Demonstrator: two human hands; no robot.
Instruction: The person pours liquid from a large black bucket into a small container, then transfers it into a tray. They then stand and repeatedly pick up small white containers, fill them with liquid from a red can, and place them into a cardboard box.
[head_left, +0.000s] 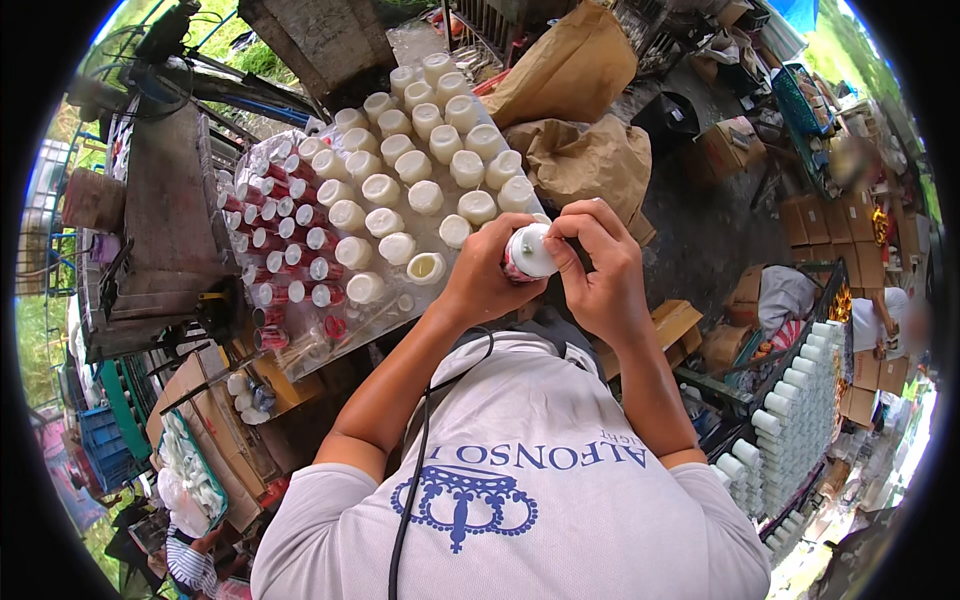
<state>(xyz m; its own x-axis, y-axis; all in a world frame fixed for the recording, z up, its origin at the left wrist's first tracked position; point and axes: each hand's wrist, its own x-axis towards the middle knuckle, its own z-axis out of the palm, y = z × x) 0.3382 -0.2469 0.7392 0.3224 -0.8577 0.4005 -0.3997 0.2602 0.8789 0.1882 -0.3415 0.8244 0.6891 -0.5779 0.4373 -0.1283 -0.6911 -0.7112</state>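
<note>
My left hand (491, 262) wraps around a white candle (534, 253) in a red-patterned wrap or cup, holding it over the table's right edge. A small greenish wick tip shows on its flat white top. With bent fingers, my right hand (596, 262) pinches the candle's right rim between thumb and forefinger; what lies under the fingertips is hidden. Beyond my left hand, rows of cream wax candles (426, 197) stand on a pale tabletop (409, 229). One near candle (426, 268) has a hollow, yellowish, wet-looking top.
Many clear cups with red wraps (285, 259) crowd the table's left side. Brown paper sacks (585, 161) stand beyond its right edge. Stacked white cylinders (795, 397) fill a rack at right. A person (885, 322) is at far right, another (191, 559) at lower left.
</note>
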